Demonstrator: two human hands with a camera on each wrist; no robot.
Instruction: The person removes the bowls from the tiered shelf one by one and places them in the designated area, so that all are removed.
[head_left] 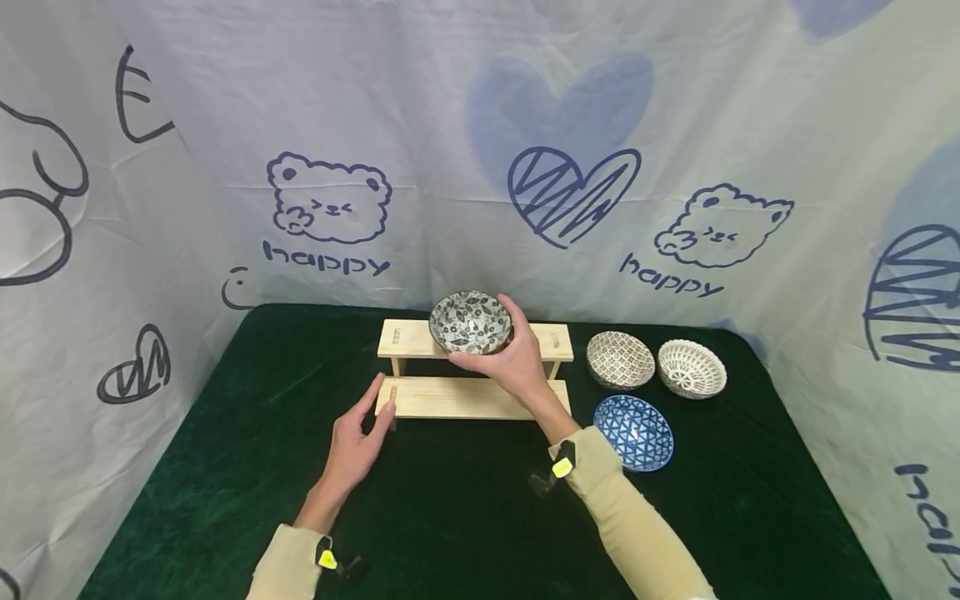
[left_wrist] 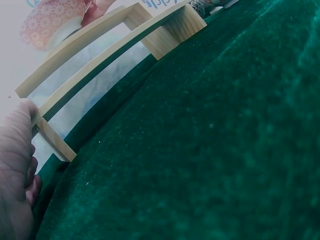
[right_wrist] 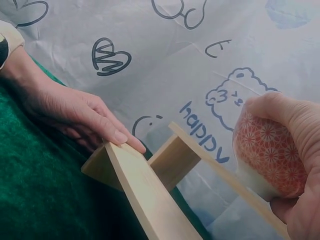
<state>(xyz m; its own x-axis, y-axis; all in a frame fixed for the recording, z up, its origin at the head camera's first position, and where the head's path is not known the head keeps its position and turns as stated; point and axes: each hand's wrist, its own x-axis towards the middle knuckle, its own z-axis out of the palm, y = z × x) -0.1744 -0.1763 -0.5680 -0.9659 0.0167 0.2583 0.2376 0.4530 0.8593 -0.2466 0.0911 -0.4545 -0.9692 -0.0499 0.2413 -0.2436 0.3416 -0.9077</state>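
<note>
A bowl (head_left: 470, 323), with dark green leaves inside and a red flower pattern outside, is tilted at the upper tier of a two-tier wooden stand (head_left: 457, 398). My right hand (head_left: 516, 354) grips its right side, thumb at the near rim and fingers behind. Whether its base touches the board cannot be told. At the stand's left end, my left hand (head_left: 354, 446) holds the lower board between thumb and fingers. The right wrist view shows the bowl's red outside (right_wrist: 270, 155) and the left hand (right_wrist: 82, 115) on the board end.
Right of the stand are a brown-patterned bowl (head_left: 620, 361), a white and brown bowl (head_left: 692, 369) and a blue triangle-patterned bowl (head_left: 634, 433), close to the right forearm. Dark green cloth (head_left: 465, 517) covers the table. A printed white curtain (head_left: 450, 125) hangs behind.
</note>
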